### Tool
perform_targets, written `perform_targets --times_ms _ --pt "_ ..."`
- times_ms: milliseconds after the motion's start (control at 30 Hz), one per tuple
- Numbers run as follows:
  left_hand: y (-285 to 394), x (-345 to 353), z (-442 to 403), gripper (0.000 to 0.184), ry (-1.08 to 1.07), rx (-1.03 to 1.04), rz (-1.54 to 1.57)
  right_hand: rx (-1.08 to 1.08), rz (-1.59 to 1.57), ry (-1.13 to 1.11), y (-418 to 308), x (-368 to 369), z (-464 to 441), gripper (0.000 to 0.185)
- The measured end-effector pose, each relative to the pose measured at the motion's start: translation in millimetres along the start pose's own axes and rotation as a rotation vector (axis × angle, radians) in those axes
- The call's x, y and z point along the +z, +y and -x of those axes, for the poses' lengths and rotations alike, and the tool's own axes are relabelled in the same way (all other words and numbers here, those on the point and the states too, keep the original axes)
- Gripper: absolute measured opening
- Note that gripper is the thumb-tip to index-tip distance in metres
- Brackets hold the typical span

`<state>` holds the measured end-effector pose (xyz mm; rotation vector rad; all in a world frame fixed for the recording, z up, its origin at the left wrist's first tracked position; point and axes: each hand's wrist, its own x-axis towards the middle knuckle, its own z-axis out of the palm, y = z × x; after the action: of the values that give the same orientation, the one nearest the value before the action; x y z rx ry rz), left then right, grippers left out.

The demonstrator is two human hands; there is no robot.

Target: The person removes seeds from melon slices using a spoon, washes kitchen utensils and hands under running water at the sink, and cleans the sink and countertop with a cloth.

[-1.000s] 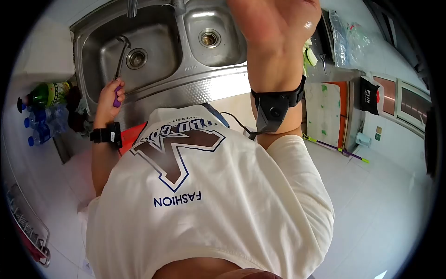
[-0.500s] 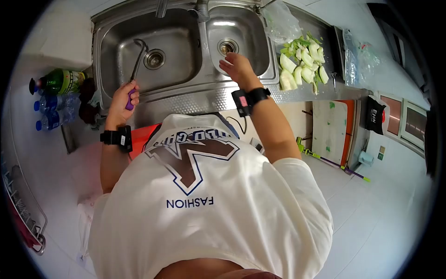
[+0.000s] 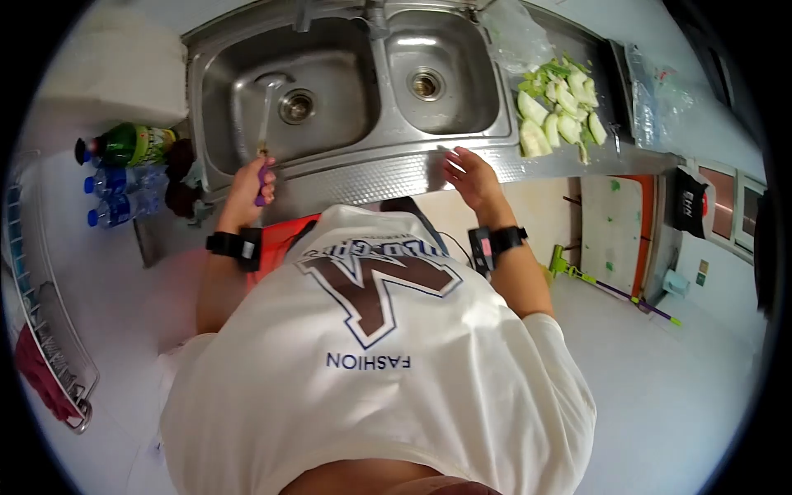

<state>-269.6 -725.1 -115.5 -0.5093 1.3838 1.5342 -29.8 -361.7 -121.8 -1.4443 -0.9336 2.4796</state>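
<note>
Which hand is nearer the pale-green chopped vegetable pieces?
Right. The right hand is left of the pieces and closer to the body; the left hand is much farther left, holding a purple-handled metal utensil.

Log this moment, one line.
left hand: grips purple-handled tool | right hand: open, by sink ledge | cut vegetables: beside right basin

Pale tiled floor [image 3: 643,388] spread across the lower right under soft light. A white wall [image 3: 722,280] with framed panes [image 3: 722,194] stood far right; a wire rack [image 3: 59,363] lined the left edge.
</note>
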Motion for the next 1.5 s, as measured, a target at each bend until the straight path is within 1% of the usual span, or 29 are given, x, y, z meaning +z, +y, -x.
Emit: perform_targets --times_ms 33,67,133,267,333,400,433,467,500,567,600,667,700,733,800,867,933,1000,1067,1100,1167,1200,1233,1267,1300,1333,1400,1433,1500 --pt "1 6 7 0.027 -0.001 0.071 -0.068 -0.015 -0.001 0.014 3 -2 5 0.028" --pt "4 7 7 0.027 0.018 0.080 -0.080 -0.028 -0.003 0.031 6 -6 9 0.029" --pt "6 9 3 0.027 -0.030 0.024 -0.164 -0.025 -0.012 0.037 15 -21 10 0.032" --pt "10 23 13 0.028 -0.014 0.032 -0.255 -0.023 -0.055 0.038 25 -32 17 0.035" --pt "10 25 15 0.030 -0.054 0.134 -0.236 -0.046 -0.060 0.036 25 -43 24 0.036" --pt "16 32 15 0.031 -0.013 0.152 -0.343 -0.027 -0.082 0.052 24 -47 29 0.032" --pt "18 28 8 0.029 0.026 0.120 -0.392 -0.029 -0.097 0.087 20 -44 37 0.030" --pt "16 25 1 0.027 0.079 0.091 -0.438 -0.048 -0.097 0.070 22 -52 37 0.029" --pt "12 25 -4 0.027 0.050 0.092 -0.455 -0.053 -0.104 0.072 19 -55 40 0.029" --pt "5 28 -9 0.027 0.104 -0.002 -0.284 -0.066 -0.125 0.073 12 -71 44 0.029" --pt "0 29 -8 0.027 0.100 0.001 -0.297 -0.080 -0.128 0.062 10 -80 47 0.029" --pt "-12 35 -10 0.025 0.067 -0.005 -0.224 -0.101 -0.138 0.040 5 -104 49 0.029" --pt "-18 32 -17 0.025 0.066 -0.041 -0.233 -0.098 -0.152 0.056 5 -122 51 0.028" --pt "-26 40 -18 0.025 0.062 -0.026 -0.247 -0.100 -0.172 0.070 4 -140 54 0.028" --pt "-40 59 -15 0.026 0.148 -0.034 -0.224 -0.119 -0.191 0.079 1 -176 66 0.029" --pt "-53 91 -3 0.027 0.141 0.028 -0.238 -0.128 -0.211 0.086 4 -216 77 0.029" --pt "-67 124 7 0.026 0.159 0.105 -0.250 -0.136 -0.250 0.173 14 -259 80 0.029" --pt "-76 158 13 0.026 0.172 0.108 -0.282 -0.128 -0.291 0.173 20 -297 89 0.029" --pt "-86 188 18 0.028 0.249 0.122 -0.199 -0.100 -0.329 0.235 26 -330 97 0.028" --pt "-90 198 18 0.028 0.260 0.130 -0.208 -0.092 -0.346 0.234 32 -350 98 0.027" --pt "-99 208 19 0.028 0.171 0.149 -0.211 -0.077 -0.383 0.237 42 -382 104 0.029" --pt "-100 209 20 0.028 0.189 0.175 -0.201 -0.075 -0.411 0.250 41 -393 103 0.030" --pt "-99 213 19 0.028 0.165 0.113 -0.173 -0.080 -0.407 0.215 41 -404 103 0.030" --pt "-98 217 21 0.028 0.141 0.045 -0.144 -0.082 -0.424 0.245 43 -416 108 0.030" --pt "-102 229 29 0.027 0.174 0.073 -0.116 -0.081 -0.438 0.284 43 -424 111 0.029" --pt "-104 236 36 0.027 0.177 0.082 -0.107 -0.082 -0.431 0.273 39 -429 111 0.029" --pt "-112 250 46 0.027 0.223 0.179 -0.199 -0.092 -0.436 0.301 40 -441 116 0.029" --pt "-116 262 54 0.027 0.221 0.178 -0.202 -0.098 -0.426 0.294 39 -446 116 0.029" --pt "-126 286 73 0.029 0.203 0.250 -0.367 -0.105 -0.439 0.287 38 -452 116 0.029"
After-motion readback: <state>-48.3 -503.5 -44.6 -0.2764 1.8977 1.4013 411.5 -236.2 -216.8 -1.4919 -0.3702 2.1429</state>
